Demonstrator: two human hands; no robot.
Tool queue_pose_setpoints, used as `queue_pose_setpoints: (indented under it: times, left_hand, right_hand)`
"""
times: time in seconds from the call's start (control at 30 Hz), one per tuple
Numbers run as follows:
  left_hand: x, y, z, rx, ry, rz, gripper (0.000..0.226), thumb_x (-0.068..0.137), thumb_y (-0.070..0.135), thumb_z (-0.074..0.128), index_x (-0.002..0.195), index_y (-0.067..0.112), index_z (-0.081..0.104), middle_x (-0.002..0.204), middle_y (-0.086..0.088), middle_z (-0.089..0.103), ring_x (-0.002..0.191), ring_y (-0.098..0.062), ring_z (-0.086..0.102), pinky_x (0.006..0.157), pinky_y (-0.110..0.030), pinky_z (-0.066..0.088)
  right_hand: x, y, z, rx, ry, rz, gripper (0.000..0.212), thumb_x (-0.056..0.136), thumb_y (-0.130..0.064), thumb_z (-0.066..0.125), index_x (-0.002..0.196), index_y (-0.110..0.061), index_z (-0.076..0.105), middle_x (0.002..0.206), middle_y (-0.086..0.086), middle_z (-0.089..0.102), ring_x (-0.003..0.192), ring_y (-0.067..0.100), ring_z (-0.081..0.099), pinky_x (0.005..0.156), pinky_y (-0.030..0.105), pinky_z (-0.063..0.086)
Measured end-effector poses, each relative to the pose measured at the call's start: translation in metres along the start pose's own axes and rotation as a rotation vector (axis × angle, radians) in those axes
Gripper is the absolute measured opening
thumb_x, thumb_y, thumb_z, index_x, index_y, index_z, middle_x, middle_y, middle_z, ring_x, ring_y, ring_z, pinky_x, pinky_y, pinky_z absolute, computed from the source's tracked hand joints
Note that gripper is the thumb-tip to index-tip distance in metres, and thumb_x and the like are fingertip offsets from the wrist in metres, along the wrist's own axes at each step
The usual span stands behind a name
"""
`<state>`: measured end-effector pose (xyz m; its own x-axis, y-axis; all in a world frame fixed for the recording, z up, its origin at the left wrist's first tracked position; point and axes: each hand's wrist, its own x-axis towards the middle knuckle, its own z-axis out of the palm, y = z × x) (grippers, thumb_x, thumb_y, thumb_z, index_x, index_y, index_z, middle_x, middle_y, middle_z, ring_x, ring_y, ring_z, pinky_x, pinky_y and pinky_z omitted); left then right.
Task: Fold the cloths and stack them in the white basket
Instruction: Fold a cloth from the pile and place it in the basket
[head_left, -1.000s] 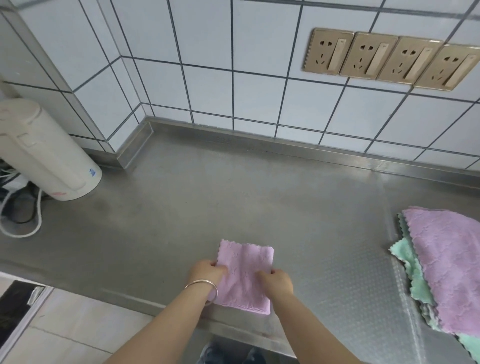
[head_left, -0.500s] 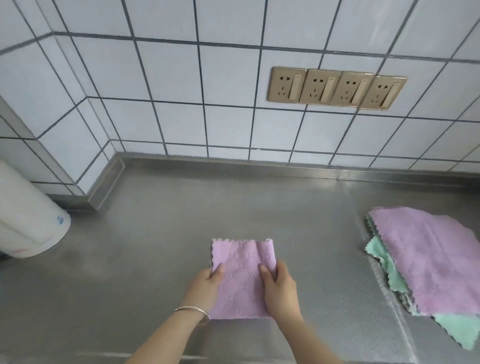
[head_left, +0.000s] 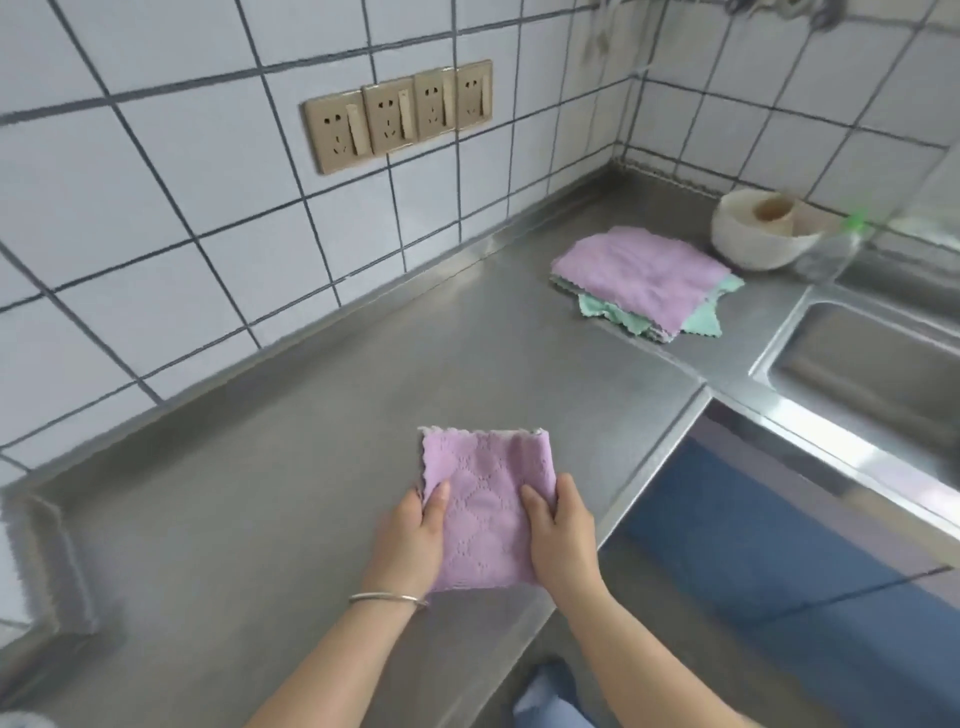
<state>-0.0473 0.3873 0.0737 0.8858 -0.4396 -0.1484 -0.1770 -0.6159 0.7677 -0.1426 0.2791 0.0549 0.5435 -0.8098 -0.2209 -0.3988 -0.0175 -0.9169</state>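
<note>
We hold a folded purple cloth (head_left: 485, 512) between both hands, its scalloped far edge pointing away from us over the steel counter (head_left: 291, 467). Our left hand (head_left: 410, 540) pinches the cloth's left side, thumb lying on top and the other fingers hidden beneath. Our right hand (head_left: 563, 535) clamps the right side the same way, thumb over the top face, fingers curled around the edge. Whether the cloth touches the counter or hangs just above it we cannot tell. A thin metal bangle (head_left: 387, 599) circles the left wrist, just behind the grip.

Beyond the grip and to its right, well apart, a pile of unfolded cloths (head_left: 644, 280) lies flat on the counter, purple on top with green edges showing underneath. Just past that pile stands a white bowl (head_left: 753, 241), blurred. To the right of the grip the counter drops into a steel sink (head_left: 872, 369). Up the tiled wall (head_left: 156, 208) past the grip sits a row of four beige power sockets (head_left: 397, 117).
</note>
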Motion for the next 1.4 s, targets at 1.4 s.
queue_pose_setpoints:
  times: [1.4]
  left_hand:
    - [-0.863, 0.204, 0.356, -0.137, -1.301, 0.989, 0.019, 0.097, 0.027, 0.041, 0.085, 0.023, 0.055, 0.075, 0.006, 0.059, 0.072, -0.019, 0.052, 0.061, -0.029, 0.038]
  right_hand:
    - [-0.738, 0.304, -0.604, 0.274, 1.527, 0.28, 0.01, 0.091, -0.032, 0.054, 0.091, -0.022, 0.056, 0.082, -0.012, 0.061, 0.075, 0.001, 0.057, 0.055, 0.006, 0.042]
